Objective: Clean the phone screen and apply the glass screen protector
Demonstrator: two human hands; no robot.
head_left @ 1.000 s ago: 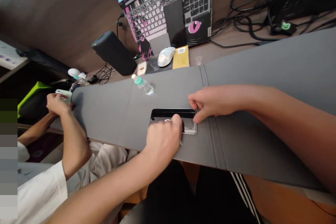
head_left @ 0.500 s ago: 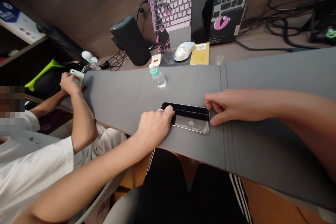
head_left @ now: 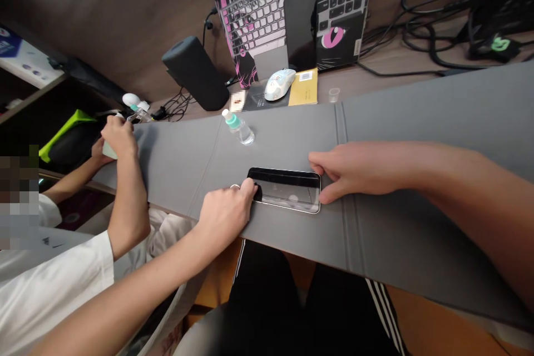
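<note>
A smartphone [head_left: 286, 197] with a dark, glossy screen lies face up on the grey desk mat [head_left: 392, 233]. My left hand [head_left: 227, 206], with a ring on one finger, is curled around the phone's left end, its thumb at the screen's edge. At the opposite end, my right hand [head_left: 350, 169] has its thumb against the short edge and a bent finger by the upper right corner. Its other fingers are folded under and partly hidden. Behind the phone stands a small clear pump bottle [head_left: 242, 129] with a teal collar.
A laptop [head_left: 267, 16] stands at the back, a dark flat panel [head_left: 301, 28] leaning on it. In front are a mouse [head_left: 279, 84] and yellow packet [head_left: 303, 89]. A black speaker-like box [head_left: 196, 72] stands left; cables [head_left: 434, 28] lie right. Another person's hand [head_left: 120, 136] holds a pale phone.
The view has shifted slightly. My left thumb has slid left, toward the phone's end. My right hand has come a little closer to the right edge. The other person's hands have turned their pale phone.
</note>
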